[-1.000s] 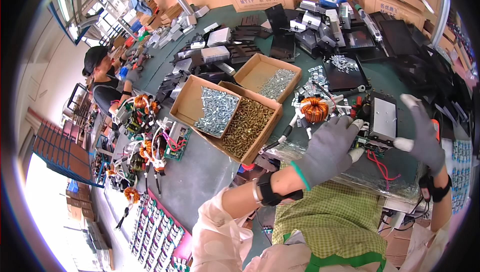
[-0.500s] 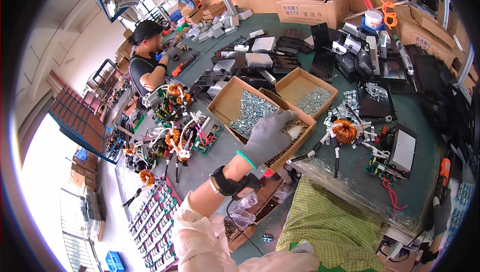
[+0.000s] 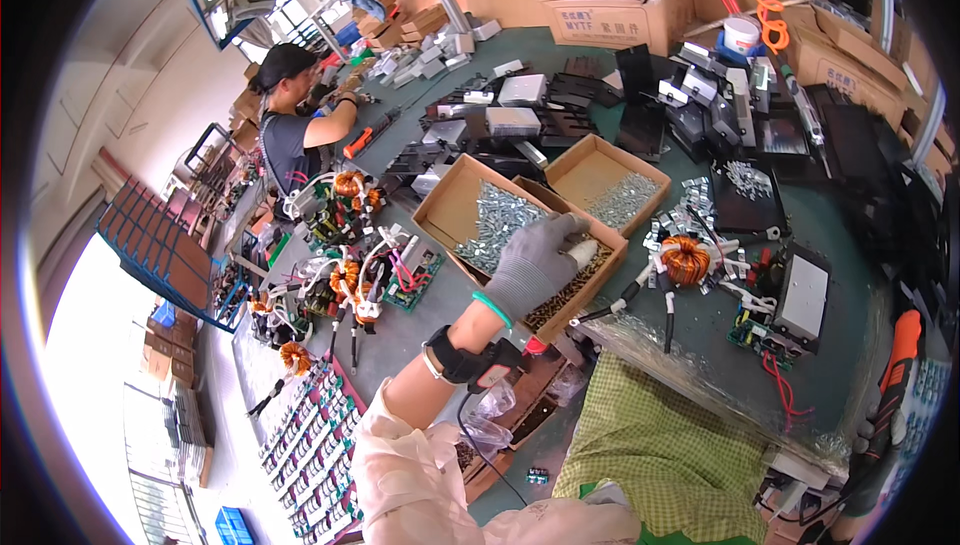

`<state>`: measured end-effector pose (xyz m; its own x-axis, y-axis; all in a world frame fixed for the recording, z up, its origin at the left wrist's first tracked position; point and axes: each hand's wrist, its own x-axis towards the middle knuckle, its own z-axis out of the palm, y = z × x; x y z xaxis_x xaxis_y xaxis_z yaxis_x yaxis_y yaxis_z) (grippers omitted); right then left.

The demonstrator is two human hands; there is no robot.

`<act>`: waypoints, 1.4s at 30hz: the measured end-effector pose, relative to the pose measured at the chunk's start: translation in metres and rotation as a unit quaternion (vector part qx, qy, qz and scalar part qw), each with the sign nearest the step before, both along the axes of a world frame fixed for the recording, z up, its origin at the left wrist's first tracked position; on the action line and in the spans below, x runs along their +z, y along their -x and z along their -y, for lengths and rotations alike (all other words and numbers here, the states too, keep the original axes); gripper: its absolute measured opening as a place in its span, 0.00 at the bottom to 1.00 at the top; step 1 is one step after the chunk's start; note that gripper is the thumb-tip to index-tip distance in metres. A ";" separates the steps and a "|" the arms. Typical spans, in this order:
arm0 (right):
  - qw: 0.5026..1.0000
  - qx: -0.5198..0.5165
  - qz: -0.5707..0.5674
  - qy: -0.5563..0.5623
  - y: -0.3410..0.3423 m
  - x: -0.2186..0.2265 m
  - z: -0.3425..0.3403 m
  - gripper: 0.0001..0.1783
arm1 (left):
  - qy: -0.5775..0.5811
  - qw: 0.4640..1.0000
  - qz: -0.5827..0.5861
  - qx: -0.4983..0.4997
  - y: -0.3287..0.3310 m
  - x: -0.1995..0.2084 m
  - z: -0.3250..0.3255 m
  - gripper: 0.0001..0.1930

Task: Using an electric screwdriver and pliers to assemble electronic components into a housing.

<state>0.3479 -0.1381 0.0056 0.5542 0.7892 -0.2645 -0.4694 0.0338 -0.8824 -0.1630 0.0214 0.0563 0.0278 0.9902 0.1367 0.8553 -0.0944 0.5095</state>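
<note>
My left hand (image 3: 535,263), in a grey glove with a green cuff, reaches into a cardboard box of small brass-coloured screws (image 3: 566,309). Its fingers are bent together, and whatever lies between the tips is hidden. Left of it, an open cardboard box (image 3: 440,207) holds a heap of silver screws (image 3: 497,225). Another box (image 3: 580,167) behind holds smaller silver pieces. At the far right edge, my gloved right hand (image 3: 880,435) grips an orange and black electric screwdriver (image 3: 902,350), which points upward.
A copper-wound coil (image 3: 685,261) with leads and a circuit board with a metal-cased block (image 3: 803,297) lie on the right. Wired coil assemblies (image 3: 345,280) crowd the left. Black and silver housings (image 3: 515,123) stand behind. A co-worker (image 3: 290,115) works at the far left.
My right hand and the screwdriver show larger and nearer at the right edge. My left hand stays at the screw box. The co-worker's head and arms have shifted.
</note>
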 end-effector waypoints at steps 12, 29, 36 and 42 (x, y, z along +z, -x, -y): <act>0.934 0.272 0.228 0.040 0.101 0.056 0.028 0.36 | -0.024 0.998 -0.037 -0.048 0.001 -0.004 -0.062 0.15; 0.884 0.255 0.391 -0.005 0.048 0.093 0.046 0.53 | 0.114 0.982 -0.146 -0.026 -0.031 -0.065 -0.153 0.16; 0.784 0.253 0.562 -0.069 0.034 0.111 0.015 0.49 | 0.161 0.953 0.256 0.002 -0.015 -0.060 -0.157 0.09; 0.526 0.258 0.805 -0.091 0.039 0.121 -0.019 0.44 | 0.312 0.626 0.715 -0.011 -0.001 -0.043 -0.146 0.08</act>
